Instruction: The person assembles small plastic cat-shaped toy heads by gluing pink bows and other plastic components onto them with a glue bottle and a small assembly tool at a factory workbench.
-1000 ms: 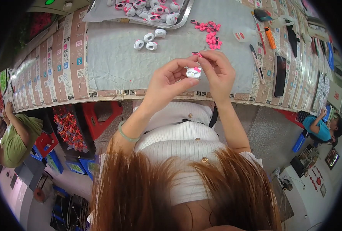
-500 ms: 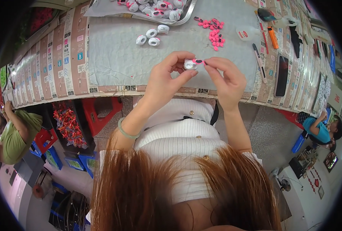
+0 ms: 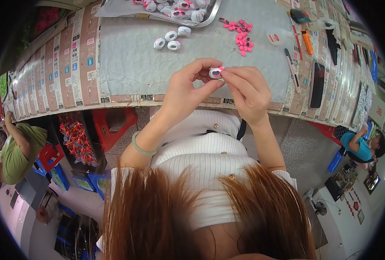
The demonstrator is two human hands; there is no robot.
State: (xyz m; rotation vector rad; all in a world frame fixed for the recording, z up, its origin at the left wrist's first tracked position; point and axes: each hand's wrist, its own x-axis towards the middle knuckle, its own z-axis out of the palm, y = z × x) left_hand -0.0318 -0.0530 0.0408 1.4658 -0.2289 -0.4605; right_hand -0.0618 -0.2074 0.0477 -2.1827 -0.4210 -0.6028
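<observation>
My left hand (image 3: 184,89) is closed around a small white rounded piece (image 3: 212,74), above the table's near edge. On the side facing me sits a tiny pink-and-black sunglasses-shaped piece (image 3: 216,73). The thumb and fingers of my right hand (image 3: 249,91) press at the right end of that pink piece and partly cover it. Beyond my hands, several white ring-like pieces (image 3: 173,45) rest in a group on the grey sheet (image 3: 136,65). To their right lies a loose pile of pink-and-black pieces (image 3: 243,42).
A metal tray (image 3: 214,15) holding many white-and-pink pieces stands at the far side. On the right lie a phone (image 3: 317,85), a pen-like tool (image 3: 292,70), an orange cutter (image 3: 307,42) and a clear bottle (image 3: 277,38). Other people sit at far left and right.
My right hand has moved left, bringing the pink sunglasses-shaped piece from the white piece's edge onto its face. My left hand has stayed nearly in place, the white piece slightly turned.
</observation>
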